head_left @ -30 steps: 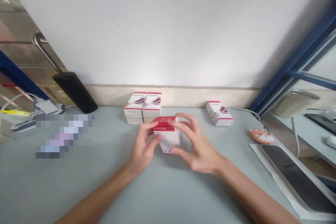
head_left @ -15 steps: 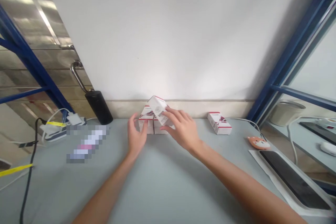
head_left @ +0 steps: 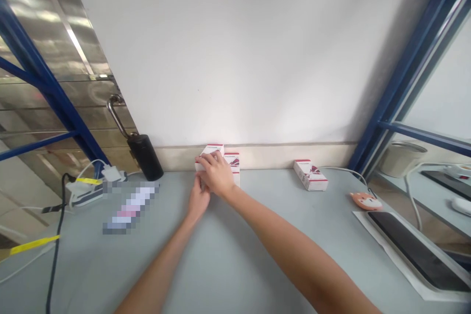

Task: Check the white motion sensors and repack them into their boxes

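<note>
A person's left hand (head_left: 199, 200) and right hand (head_left: 219, 174) are bare, with slender fingers (head_left: 210, 160). The left forearm (head_left: 162, 262) and right forearm (head_left: 287, 237) are bare too, smooth in outline and broadening toward the lower edge of the view.

Right hand (head_left: 220, 175) laid over the front of a white-and-red box (head_left: 215, 147), which rises higher than the neighbouring box (head_left: 232, 158) on its right. The left hand (head_left: 199, 199) is just below, its fingertips partly hidden. Farther right on the bench (head_left: 257, 255), a separate box (head_left: 311, 175) lies near the wall (head_left: 257, 59).
</note>
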### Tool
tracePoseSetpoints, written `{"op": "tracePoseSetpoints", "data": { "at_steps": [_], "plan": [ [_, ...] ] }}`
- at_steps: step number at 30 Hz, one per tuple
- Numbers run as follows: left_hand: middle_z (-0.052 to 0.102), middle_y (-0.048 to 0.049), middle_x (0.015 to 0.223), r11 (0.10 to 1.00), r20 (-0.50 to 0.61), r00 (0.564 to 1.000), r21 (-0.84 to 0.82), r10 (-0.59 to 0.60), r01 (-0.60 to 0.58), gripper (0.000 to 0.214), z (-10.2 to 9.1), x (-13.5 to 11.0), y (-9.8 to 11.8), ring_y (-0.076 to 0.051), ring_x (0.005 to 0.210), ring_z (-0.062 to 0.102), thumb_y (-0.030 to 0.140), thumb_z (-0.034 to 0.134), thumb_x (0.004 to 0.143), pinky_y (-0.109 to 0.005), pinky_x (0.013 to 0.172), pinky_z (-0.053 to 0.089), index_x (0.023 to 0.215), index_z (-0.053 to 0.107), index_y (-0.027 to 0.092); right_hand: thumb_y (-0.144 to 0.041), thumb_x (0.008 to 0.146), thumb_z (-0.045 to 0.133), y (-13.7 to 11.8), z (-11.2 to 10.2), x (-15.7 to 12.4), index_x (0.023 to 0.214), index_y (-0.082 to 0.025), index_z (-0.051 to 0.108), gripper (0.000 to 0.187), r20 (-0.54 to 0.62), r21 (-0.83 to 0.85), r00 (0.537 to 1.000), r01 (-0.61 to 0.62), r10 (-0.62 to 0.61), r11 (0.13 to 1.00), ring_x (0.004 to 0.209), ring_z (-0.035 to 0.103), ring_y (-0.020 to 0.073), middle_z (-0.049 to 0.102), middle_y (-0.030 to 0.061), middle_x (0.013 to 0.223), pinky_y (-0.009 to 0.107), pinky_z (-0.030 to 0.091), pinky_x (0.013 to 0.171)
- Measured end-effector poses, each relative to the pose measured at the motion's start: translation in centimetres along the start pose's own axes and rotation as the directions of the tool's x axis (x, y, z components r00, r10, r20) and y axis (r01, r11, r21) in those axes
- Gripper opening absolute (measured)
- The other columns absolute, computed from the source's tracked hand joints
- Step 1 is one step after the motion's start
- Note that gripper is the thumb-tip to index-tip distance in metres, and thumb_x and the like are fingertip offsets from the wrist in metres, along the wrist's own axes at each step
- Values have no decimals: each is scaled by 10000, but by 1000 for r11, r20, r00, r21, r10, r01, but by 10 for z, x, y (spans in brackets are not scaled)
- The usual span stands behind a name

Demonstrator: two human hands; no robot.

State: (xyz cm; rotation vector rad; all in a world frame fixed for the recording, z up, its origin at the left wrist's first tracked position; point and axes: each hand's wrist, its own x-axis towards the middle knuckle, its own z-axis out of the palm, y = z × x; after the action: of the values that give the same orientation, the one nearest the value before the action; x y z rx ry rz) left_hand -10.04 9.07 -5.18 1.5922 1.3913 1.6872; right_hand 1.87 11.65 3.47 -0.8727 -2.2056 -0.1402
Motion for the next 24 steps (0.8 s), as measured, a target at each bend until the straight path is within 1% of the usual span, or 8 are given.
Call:
{"op": "tracePoseSetpoints", "data": {
  "at_steps": [3, 6, 9, 11, 13, 15, 18, 24],
  "plan": [
    [567, -154, 1532, 1000, -57, 998, 13, -5, 6, 702, 5, -1, 7, -319, 1390, 578, 399, 614, 994, -507, 1141, 485, 1611, 310, 261, -336, 1035, 595, 12, -20, -13, 1544, -272, 495, 522, 12, 47, 999, 40, -40, 998, 1374, 486, 279, 546, 63, 1569, 440, 504, 1097],
    [554, -129, 1552, 999, -75, 997, 44, 9, -6, 656, 10, -3, 17, -283, 1412, 563, 421, 619, 980, -462, 1195, 436, 1568, 369, 267, -395, 1071, 500, 44, -58, -46, 1625, -285, 360, 582, -1, 73, 1000, 28, -28, 997, 1495, 418, 232, 356, 64, 1705, 411, 468, 1158],
    [572, -139, 1505, 996, -124, 992, 85, 22, -11, 662, 13, -8, 30, -288, 1385, 570, 420, 639, 955, -467, 1204, 421, 1541, 389, 243, -368, 1077, 458, 92, -103, -98, 1556, -356, 455, 479, 69, -169, 978, -186, 199, 968, 1509, 400, 182, 400, -3, 1681, 362, 366, 1238],
    [469, -172, 1566, 991, -216, 975, 131, 48, -19, 752, 14, -12, 41, -327, 1463, 455, 387, 685, 908, -528, 1256, 324, 1559, 351, 210, -325, 1064, 462, 127, -130, -135, 1481, -272, 551, 430, 27, -266, 923, -364, 384, 893, 1536, 353, 261, 431, 86, 1650, 447, 316, 1257],
    [370, -183, 1593, 978, -299, 947, 201, 119, -60, 818, 15, -17, 54, -363, 1530, 286, 316, 745, 816, -563, 1288, 230, 1535, 377, 183, -335, 1037, 499, 156, -149, -166, 1470, -172, 544, 465, -48, -341, 831, -535, 554, 773, 1535, 323, 375, 433, 214, 1609, 572, 298, 1227],
    [446, -191, 1473, 897, -271, 909, 398, 316, -193, 744, 20, -25, 68, -387, 1454, 352, 299, 739, 784, -566, 1186, 393, 1462, 465, 165, -367, 986, 580, 176, -160, -187, 1456, -126, 539, 530, -82, -385, 730, -651, 678, 654, 1442, 425, 444, 516, 278, 1494, 613, 361, 1145],
    [492, -171, 1336, 841, -176, 894, 452, 412, -298, 649, 34, -41, 82, -375, 1298, 475, 303, 698, 817, -551, 1045, 499, 1423, 495, 187, -394, 953, 606, 190, -164, -197, 1441, -123, 547, 560, -44, -402, 621, -728, 782, 556, 1201, 622, 421, 643, 265, 1280, 528, 481, 984],
    [543, -129, 1194, 803, 28, 914, 467, 404, -369, 457, 54, -57, 84, -350, 1163, 519, 332, 653, 859, -501, 922, 519, 1292, 573, 210, -495, 976, 548, 187, -169, -188, 1469, -235, 520, 558, 55, -341, 533, -785, 844, 517, 1115, 683, 360, 659, 187, 1310, 426, 508, 869]
  ]
}}
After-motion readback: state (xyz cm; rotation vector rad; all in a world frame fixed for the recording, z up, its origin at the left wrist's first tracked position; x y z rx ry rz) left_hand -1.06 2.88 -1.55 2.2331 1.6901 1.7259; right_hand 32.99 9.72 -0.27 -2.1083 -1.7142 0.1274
